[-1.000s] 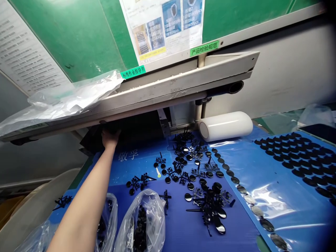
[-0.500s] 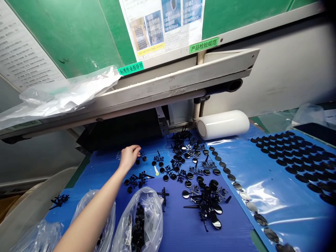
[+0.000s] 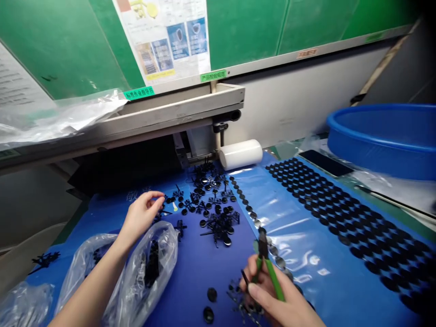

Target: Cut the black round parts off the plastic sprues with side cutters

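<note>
My left hand (image 3: 143, 212) reaches over the blue mat at the left edge of the scattered black plastic parts. Its thumb and fingertips are closed together; what is between them, if anything, is too small to make out. My right hand (image 3: 275, 293), low in the view, is closed around green-handled nippers (image 3: 262, 254) whose dark jaws point up and away. By the same hand's thumb is a blurred black plastic sprue (image 3: 245, 303) with thin branches. Two loose black discs (image 3: 211, 294) lie to its left. A pile of black sprues with round discs (image 3: 221, 222) sits between my hands.
Clear plastic bags (image 3: 170, 247) with black parts stand near my left forearm. Rows of black discs (image 3: 327, 200) lie on film at the right. A white roll (image 3: 241, 154), a phone (image 3: 325, 163) and a blue basin (image 3: 381, 150) are behind. A shelf (image 3: 177, 111) overhangs the back.
The view has swung to the right, bringing in the blue basin and more disc rows. My right hand with the nippers has come into view. My left hand stays by the scattered parts.
</note>
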Available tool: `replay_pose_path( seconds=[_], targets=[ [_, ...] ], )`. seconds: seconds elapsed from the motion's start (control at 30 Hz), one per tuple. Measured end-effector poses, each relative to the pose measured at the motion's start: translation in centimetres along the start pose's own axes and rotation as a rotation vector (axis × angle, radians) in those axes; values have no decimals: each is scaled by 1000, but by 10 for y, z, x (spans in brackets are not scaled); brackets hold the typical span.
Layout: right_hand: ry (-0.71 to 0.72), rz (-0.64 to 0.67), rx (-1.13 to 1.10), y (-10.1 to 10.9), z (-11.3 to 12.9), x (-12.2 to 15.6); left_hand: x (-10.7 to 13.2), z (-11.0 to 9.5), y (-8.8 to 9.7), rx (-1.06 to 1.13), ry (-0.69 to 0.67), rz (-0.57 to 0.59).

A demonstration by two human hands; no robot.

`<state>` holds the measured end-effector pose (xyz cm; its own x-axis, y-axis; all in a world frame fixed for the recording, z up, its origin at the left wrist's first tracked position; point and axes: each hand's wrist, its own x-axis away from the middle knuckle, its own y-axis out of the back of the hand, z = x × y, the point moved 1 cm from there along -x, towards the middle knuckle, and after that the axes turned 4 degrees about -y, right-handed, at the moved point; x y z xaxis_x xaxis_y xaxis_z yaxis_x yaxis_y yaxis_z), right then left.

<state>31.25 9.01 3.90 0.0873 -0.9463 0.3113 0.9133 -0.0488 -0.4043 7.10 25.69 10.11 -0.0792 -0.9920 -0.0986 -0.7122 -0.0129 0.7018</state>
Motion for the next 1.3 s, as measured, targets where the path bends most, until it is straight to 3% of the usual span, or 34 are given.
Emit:
replay_pose_path(
  seconds=[0.1, 0.17, 0.27, 0.4, 0.73, 1.3],
  targets=[
    [11, 110, -18, -5, 7, 8, 74, -36, -21, 157, -10, 226],
    [53, 191, 0, -6, 7, 15, 119, -51, -41, 463, 98, 390],
    [78, 328, 51, -5, 6, 27, 168, -60, -65, 875, 295, 454],
    [53, 451, 39, -6, 4, 41, 202, -64, -72, 1129, 453, 465],
    [-6, 596, -1, -17, -12, 49, 235, -64, -61, 1157, 509, 394],
    [-60, 648, -49, -21, -16, 47, 248, -52, -68, 1196, 623, 334]
  ],
)
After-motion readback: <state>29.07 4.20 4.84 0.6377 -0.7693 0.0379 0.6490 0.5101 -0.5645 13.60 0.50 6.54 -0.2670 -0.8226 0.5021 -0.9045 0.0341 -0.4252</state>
